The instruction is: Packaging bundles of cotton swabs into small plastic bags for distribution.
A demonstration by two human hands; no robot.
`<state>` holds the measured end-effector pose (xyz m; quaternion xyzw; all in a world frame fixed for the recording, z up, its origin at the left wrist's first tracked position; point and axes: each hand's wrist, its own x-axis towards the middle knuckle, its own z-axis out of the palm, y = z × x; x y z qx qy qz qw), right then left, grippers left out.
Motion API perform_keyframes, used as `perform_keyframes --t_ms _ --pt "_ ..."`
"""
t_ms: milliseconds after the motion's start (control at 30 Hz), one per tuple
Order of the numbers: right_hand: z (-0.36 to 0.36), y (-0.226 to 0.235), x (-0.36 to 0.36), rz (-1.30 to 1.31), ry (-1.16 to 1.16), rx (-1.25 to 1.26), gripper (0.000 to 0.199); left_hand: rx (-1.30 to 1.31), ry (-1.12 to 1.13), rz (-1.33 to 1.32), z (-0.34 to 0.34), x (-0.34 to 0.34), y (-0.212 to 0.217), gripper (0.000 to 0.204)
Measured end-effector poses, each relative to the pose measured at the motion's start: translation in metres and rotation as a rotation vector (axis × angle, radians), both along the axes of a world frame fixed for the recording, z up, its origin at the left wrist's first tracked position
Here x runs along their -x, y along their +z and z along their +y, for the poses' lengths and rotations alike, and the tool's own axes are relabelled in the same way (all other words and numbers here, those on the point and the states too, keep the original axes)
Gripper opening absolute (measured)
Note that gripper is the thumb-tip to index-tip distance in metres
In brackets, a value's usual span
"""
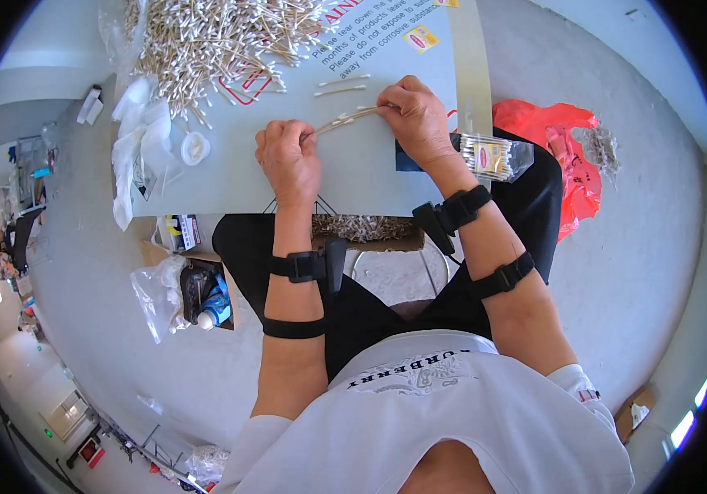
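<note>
Over the table (230, 185), both my hands pinch thin wooden cotton swabs (342, 121) stretched between them. My left hand (289, 160) is closed on the near-left ends. My right hand (416, 119), a little farther away, is closed on the other ends. How many swabs are in each hand is hard to make out. Just beyond them lie a couple of loose swabs (342, 86). A large heap of cotton swabs (213, 45) covers the far left of the table. Beside my right wrist rests a clear packet of swabs (489, 158) with a yellow label.
Left of my left hand are a small round white container (195, 148) and crumpled white plastic bags (154, 136). A red plastic bag (547, 152) is at the right. Below the table edge sit a box of swabs (362, 229) and a carton (226, 306) holding a blue bottle.
</note>
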<state>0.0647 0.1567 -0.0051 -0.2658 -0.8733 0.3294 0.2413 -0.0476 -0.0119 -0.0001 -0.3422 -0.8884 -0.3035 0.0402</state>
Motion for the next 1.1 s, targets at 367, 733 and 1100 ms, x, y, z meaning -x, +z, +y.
perform_keyframes --t_ms 367,733,1100 --pt "0.007 -0.003 -0.008 0.035 -0.028 0.015 0.005 0.063 -0.029 -0.031 -0.02 0.013 0.004 0.018" --pt "-0.001 0.002 -0.015 0.052 0.188 -0.032 0.009 0.068 -0.104 0.007 0.003 -0.005 0.003 0.017" --pt "0.0 0.001 -0.012 -0.019 0.112 -0.084 0.006 0.131 -0.325 -0.071 -0.003 -0.007 0.007 0.023"
